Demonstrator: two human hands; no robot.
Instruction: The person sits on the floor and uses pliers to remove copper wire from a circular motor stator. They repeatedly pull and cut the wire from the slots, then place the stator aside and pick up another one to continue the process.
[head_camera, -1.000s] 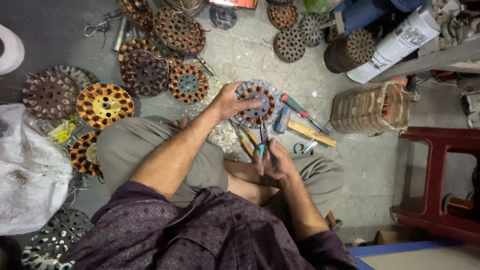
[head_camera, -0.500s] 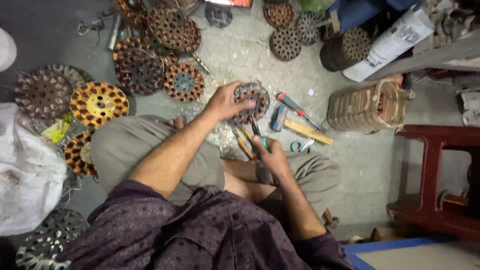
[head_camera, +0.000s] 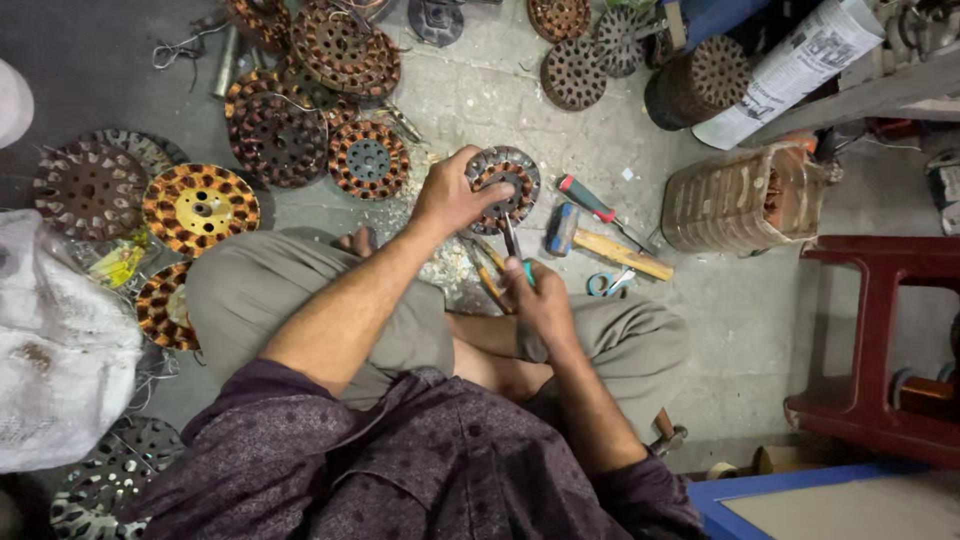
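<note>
I sit cross-legged on a concrete floor. My left hand (head_camera: 452, 196) grips a round slotted motor stator (head_camera: 505, 187) with copper windings, holding it on edge on the floor in front of my knees. My right hand (head_camera: 540, 300) is closed on a thin tool with a teal handle (head_camera: 514, 247), its metal tip pushed into the stator. Yellow-handled pliers (head_camera: 487, 275) lie under my hands.
Several copper-wound stators (head_camera: 275, 130) lie to the left and far side. A red-handled screwdriver (head_camera: 590, 200), a wooden-handled hammer (head_camera: 605, 245) and scissors (head_camera: 607, 285) lie right of the stator. A woven basket (head_camera: 745, 200), a red stool (head_camera: 880, 350) and a white sack (head_camera: 60, 350) stand around.
My hands stay on the stator and the tool. The tool tip has shifted slightly within the stator, and the view has drifted a little.
</note>
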